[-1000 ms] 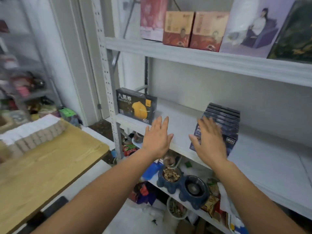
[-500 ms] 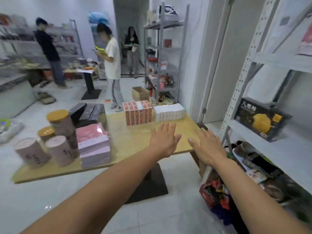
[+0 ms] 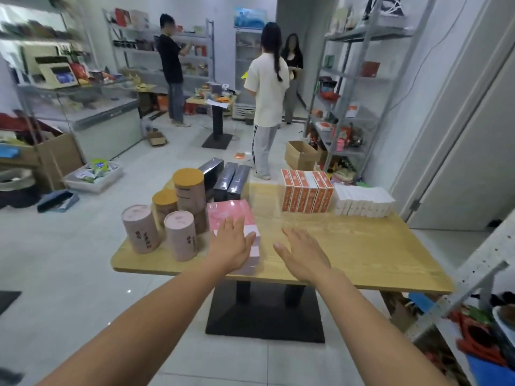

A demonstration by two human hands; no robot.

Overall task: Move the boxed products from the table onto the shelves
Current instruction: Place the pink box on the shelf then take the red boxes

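Pink boxes (image 3: 230,211): a stack with a glossy pink top and paler pink-and-white sides. It sits on the near-left part of the worktop (image 3: 362,254), just right of the cardboard tubes (image 3: 181,238).

Your left hand (image 3: 232,246) overlaps the stack's near corner, fingers (image 3: 230,227) straight and close together, gripping nothing. Can't tell whether it touches the box. Your right hand (image 3: 305,253) is over bare wood just right of the stack, fingers (image 3: 295,238) flat and slightly spread, empty.

Further back, a row of orange-red boxes (image 3: 306,195) stands upright, packed side by side. A row of white boxes (image 3: 362,201) sits just beside its right end. Dark boxes (image 3: 228,178) lie at the far edge, behind the tubes. The tubes have pink or mustard lids.

The edge of a steel shelf rack (image 3: 473,277) is at lower right. Three people stand well beyond the worktop.
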